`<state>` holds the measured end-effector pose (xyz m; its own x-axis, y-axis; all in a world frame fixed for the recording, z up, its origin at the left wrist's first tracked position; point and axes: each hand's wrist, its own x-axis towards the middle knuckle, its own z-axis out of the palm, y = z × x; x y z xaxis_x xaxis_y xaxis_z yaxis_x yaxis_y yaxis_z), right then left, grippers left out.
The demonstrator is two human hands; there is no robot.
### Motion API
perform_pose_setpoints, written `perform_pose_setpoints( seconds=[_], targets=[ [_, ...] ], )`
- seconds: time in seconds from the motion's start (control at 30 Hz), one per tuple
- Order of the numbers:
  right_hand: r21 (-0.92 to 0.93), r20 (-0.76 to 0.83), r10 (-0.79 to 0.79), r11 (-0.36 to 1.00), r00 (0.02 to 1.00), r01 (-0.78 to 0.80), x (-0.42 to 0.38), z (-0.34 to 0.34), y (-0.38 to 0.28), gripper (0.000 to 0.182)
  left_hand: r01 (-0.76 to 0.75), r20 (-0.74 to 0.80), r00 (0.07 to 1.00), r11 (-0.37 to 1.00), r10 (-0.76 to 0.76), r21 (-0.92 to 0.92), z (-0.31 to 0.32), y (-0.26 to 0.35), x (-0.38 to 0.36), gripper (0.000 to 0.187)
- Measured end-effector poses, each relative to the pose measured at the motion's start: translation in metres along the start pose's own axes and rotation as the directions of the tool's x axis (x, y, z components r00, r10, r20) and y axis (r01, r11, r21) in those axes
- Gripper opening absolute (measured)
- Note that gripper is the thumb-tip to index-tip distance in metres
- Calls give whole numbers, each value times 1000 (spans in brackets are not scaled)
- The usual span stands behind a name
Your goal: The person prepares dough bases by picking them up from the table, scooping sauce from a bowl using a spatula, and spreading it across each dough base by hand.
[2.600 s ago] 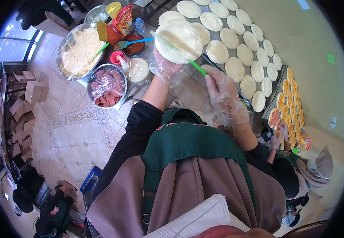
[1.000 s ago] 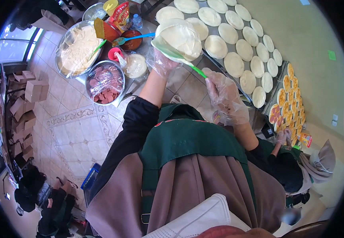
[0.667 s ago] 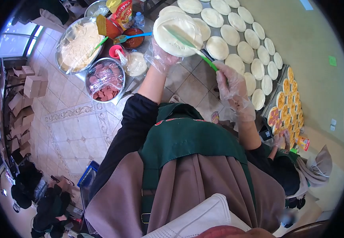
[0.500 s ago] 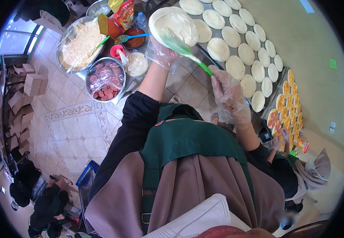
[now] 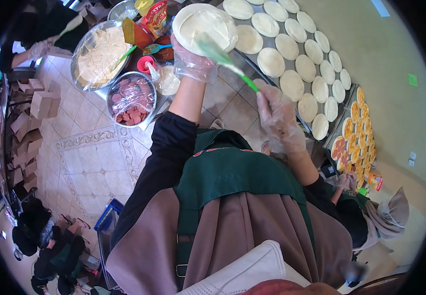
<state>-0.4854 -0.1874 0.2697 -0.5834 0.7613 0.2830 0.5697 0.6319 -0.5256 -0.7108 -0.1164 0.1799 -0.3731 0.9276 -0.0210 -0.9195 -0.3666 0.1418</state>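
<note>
In a clear plastic glove, my left hand (image 5: 193, 63) holds up a round flat dough disc (image 5: 188, 29) with a pale creamy spread on top. My right hand (image 5: 278, 115), also gloved, grips the green handle of a spatula (image 5: 245, 78). The blurred spatula head lies over the disc's spread. Rows of pale dough discs (image 5: 292, 85) lie on a surface beyond my right hand. Left of my left hand are a red cup (image 5: 145, 64) and a bowl of red sauce (image 5: 164, 53) with a blue-handled utensil.
A large bowl of pale cream (image 5: 100, 54) and a bowl of sliced red meat (image 5: 131, 101) stand at the left. Topped discs (image 5: 355, 130) lie at the right, near a co-worker's gloved hands (image 5: 343, 181). Another person (image 5: 45, 29) holds a spatula at the upper left. Cardboard boxes (image 5: 41, 105) are stacked farther left.
My left hand and the disc have shifted slightly left. My right hand has moved a little left with the spatula. At the upper left, a person's gloved hand and spatula have come into view.
</note>
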Motion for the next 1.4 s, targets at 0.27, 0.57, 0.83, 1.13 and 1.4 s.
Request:
perform_pose_setpoints(
  seconds=[0.27,0.57,0.83,1.13,1.4],
  targets=[
    [191,-1,36,981,999,-36,11,-4,-11,19,62,20,998,993,-60,-97,4,11,-9,67],
    [110,173,-7,994,985,-12,13,-4,-28,20,20,58,998,996,-15,-87,-20,-3,-4,72],
    [188,36,138,972,990,-142,5,-19,-16,20,164,151,982,914,-115,-372,-23,22,-10,60],
    [0,-137,71,997,988,-72,-13,11,-5,21,-86,-27,996,992,84,-96,7,17,-3,58],
    [241,21,16,970,1000,-20,-14,16,-21,19,-48,-177,984,992,27,-117,3,5,-11,61]
  ],
)
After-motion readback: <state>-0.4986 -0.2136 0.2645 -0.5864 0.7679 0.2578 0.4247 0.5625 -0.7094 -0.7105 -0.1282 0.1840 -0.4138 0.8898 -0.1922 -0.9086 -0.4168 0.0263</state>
